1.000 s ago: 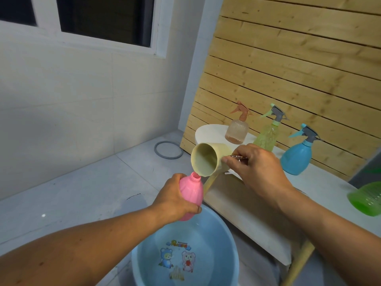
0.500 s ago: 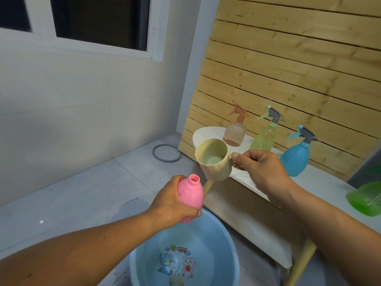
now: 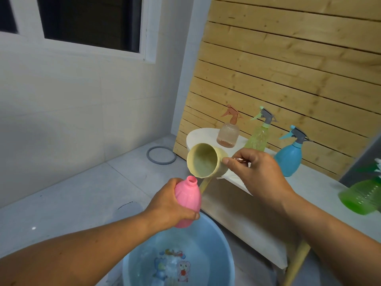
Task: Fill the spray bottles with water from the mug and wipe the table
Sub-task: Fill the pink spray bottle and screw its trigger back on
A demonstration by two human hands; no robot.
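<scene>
Pink bottle point(image 3: 188, 200) in left grip point(image 3: 171, 205)

both bare forearms reach forward from the lower corners of the view, the left from the lower left, the right from the lower right. the left hand point(image 3: 169, 205) is curled round the body of a capless pink plastic bottle point(image 3: 188, 201), thumb on the near side, holding it tilted with the neck up. higher and just beside it, the right hand point(image 3: 255, 174) pinches the copper-coloured handle of a cream-yellow mug point(image 3: 206, 163), wrist bent so that the mug's mouth tips toward the bottle.
</scene>
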